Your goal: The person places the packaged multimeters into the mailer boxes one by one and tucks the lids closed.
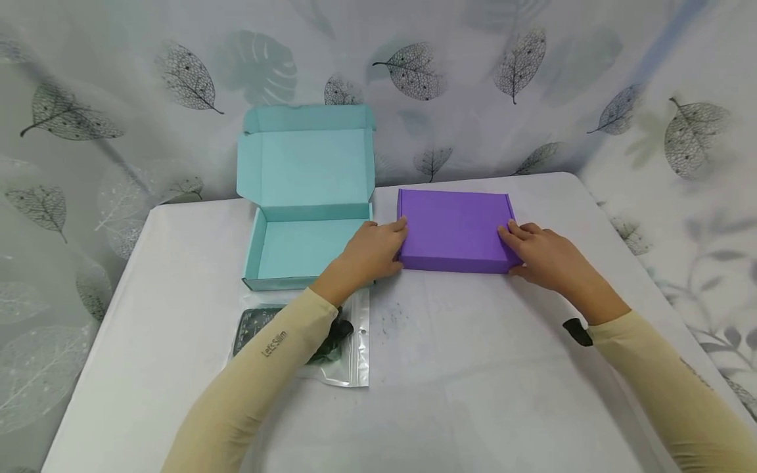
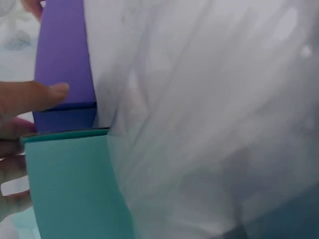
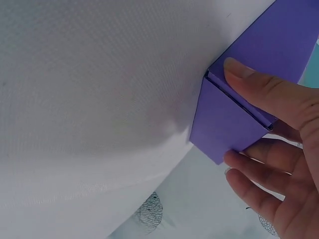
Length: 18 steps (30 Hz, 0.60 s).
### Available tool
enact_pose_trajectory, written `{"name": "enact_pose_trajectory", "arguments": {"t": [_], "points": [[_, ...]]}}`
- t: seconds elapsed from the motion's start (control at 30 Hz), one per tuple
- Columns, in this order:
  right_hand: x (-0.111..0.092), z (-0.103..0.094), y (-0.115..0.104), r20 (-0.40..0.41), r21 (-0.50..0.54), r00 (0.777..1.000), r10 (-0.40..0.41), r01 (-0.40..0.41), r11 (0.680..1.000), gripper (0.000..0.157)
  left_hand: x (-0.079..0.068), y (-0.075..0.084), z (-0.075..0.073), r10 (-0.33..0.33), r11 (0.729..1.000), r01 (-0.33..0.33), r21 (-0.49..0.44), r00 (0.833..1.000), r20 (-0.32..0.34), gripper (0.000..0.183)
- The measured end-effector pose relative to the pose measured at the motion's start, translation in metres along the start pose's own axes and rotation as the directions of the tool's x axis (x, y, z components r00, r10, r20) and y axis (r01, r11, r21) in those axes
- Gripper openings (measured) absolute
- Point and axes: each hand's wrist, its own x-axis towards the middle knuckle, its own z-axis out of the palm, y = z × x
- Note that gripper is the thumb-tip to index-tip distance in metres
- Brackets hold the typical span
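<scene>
A closed purple cardboard box (image 1: 458, 226) lies flat at the back of the table, right of the middle. My left hand (image 1: 372, 249) holds its left end, the thumb (image 2: 35, 96) on the front wall and the other fingers at the side and top edge. At the opposite end my right hand (image 1: 547, 259) grips the box by its right front corner. In the right wrist view that thumb (image 3: 249, 77) presses the front wall while the fingers reach along the side. Left of the purple box stands an opened teal box (image 1: 313, 167), lid raised, partly covered by my left hand.
A clear zip bag (image 1: 359, 355) with dark contents lies in front of the teal box, partly under my left forearm in the head view. White cloth covers the table (image 1: 473, 394). A leaf-patterned curtain (image 1: 449, 112) hangs close behind the table.
</scene>
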Motion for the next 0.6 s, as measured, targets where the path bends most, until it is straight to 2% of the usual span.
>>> {"name": "enact_pose_trajectory", "arguments": {"t": [0.17, 0.37, 0.6], "points": [[0.0, 0.0, -0.002, 0.019, 0.028, 0.999, 0.039, -0.04, 0.999, 0.083, -0.012, -0.008, -0.003, 0.032, 0.998, -0.032, -0.045, 0.999, -0.014, 0.068], [-0.001, -0.004, -0.006, 0.053, 0.05, 0.995, 0.079, -0.081, 0.995, 0.084, -0.022, -0.012, -0.01, 0.031, 0.993, -0.031, -0.109, 1.0, -0.001, 0.057], [0.002, -0.007, -0.011, 0.082, 0.058, 0.991, 0.105, -0.11, 0.992, 0.085, -0.029, -0.014, -0.017, 0.043, 0.986, -0.041, -0.159, 0.999, 0.01, 0.053]]}}
